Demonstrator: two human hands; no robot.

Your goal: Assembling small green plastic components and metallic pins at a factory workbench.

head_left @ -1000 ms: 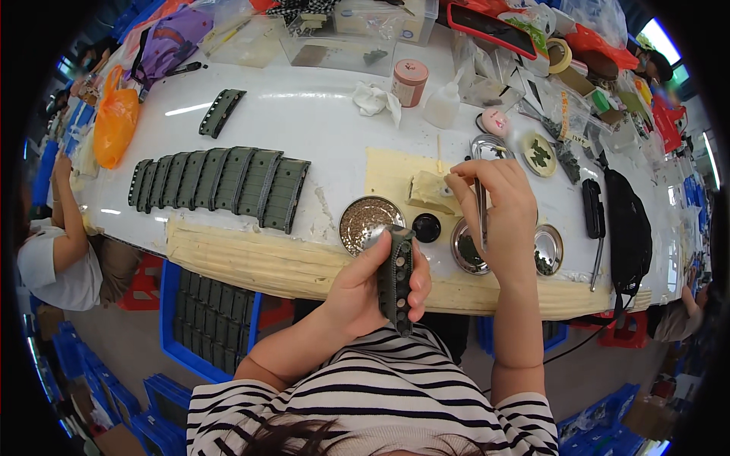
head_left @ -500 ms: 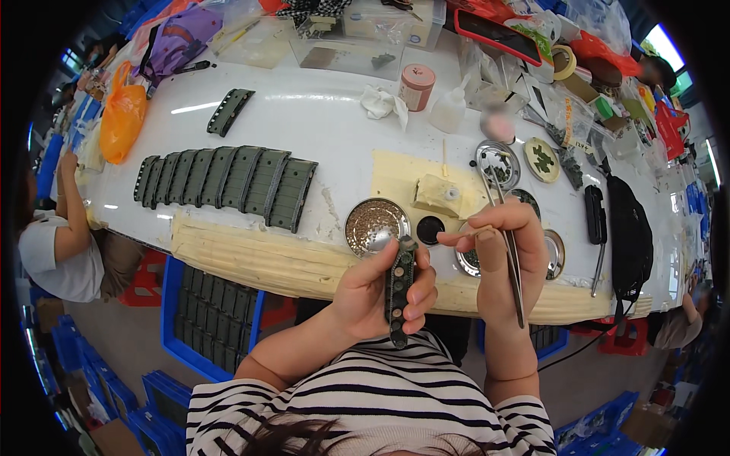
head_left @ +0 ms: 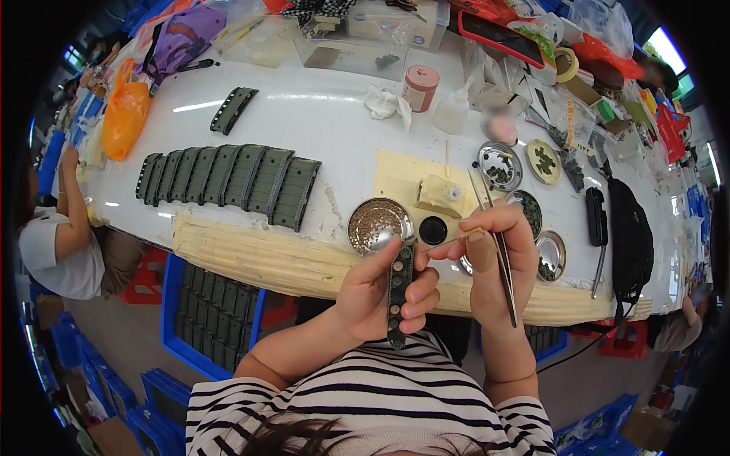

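My left hand [head_left: 363, 298] grips a narrow dark green strip [head_left: 397, 292] upright in front of my chest, with round brass-coloured and dark spots along its face. In my right hand [head_left: 503, 247] a thin pale stick [head_left: 443, 245] is pinched, its tip near the strip's upper end; whether it touches I cannot tell. Metal tweezers [head_left: 503, 264] also rest in that hand, points upward. Just beyond lie a round metal dish [head_left: 352, 228] with small brownish bits and a small pot of something black [head_left: 433, 230].
Curved dark green panels [head_left: 228, 178] stand in a row at left, one apart [head_left: 232, 111]. Small tins [head_left: 518, 176] with green bits lie at right, near a yellow block [head_left: 437, 196] and a pink jar [head_left: 420, 87]. A blue crate [head_left: 169, 319] sits below the padded table edge [head_left: 251, 254].
My right hand has moved slightly left and down, bringing the stick's tip to the strip's upper end. The tweezers moved along with it. My left hand stays nearly still with the strip.
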